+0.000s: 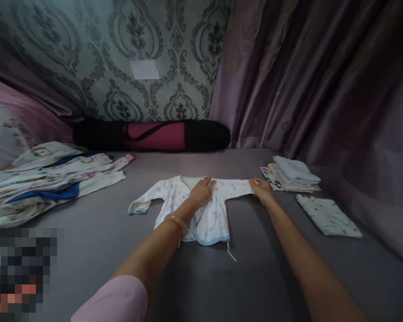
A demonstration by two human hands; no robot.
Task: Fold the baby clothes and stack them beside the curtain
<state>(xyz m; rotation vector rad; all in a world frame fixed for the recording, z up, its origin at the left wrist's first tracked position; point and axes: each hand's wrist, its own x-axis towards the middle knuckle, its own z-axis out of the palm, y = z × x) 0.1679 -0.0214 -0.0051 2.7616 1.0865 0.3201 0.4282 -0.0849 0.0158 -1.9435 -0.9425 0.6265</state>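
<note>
A small white baby shirt with pale blue trim (174, 197) lies spread flat on the grey bed surface (248, 273). My left hand (201, 192) rests flat on the shirt's chest, fingers stretched out toward the collar. My right hand (262, 189) sits at the end of the shirt's right sleeve, fingers closed on the cuff. The shirt's left sleeve stretches out to the left, untouched. A thin tie string trails from the hem.
A stack of folded cloths (290, 173) and one folded patterned piece (327, 215) lie at the right. A heap of unfolded patterned clothes (50, 176) lies at the left. A rolled pink mat in a black bag (151, 135) lies along the wall. Curtains (322, 80) hang at the right.
</note>
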